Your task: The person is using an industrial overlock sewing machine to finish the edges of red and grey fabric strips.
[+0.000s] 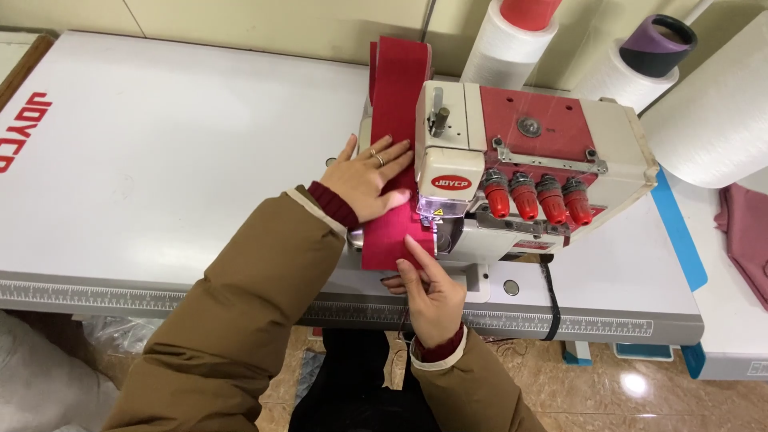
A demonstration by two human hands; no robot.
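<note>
**Red strip at the overlock machine**

Your left hand (pixel 370 180) presses flat, fingers spread, on the red fabric strip (pixel 392 144) lying on the white surface (pixel 160 160) beside the overlock sewing machine (pixel 528 160). Your right hand (pixel 432 288) pinches the strip's near end, by the presser foot.

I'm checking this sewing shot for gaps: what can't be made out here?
1. Head view: the needle area, hidden behind the white and red overlock sewing machine housing.
2. The red fabric strip under the left hand.
3. The right hand fingertips' grip, behind fabric.
4. The white thread cones, cut by the frame edge.
</note>
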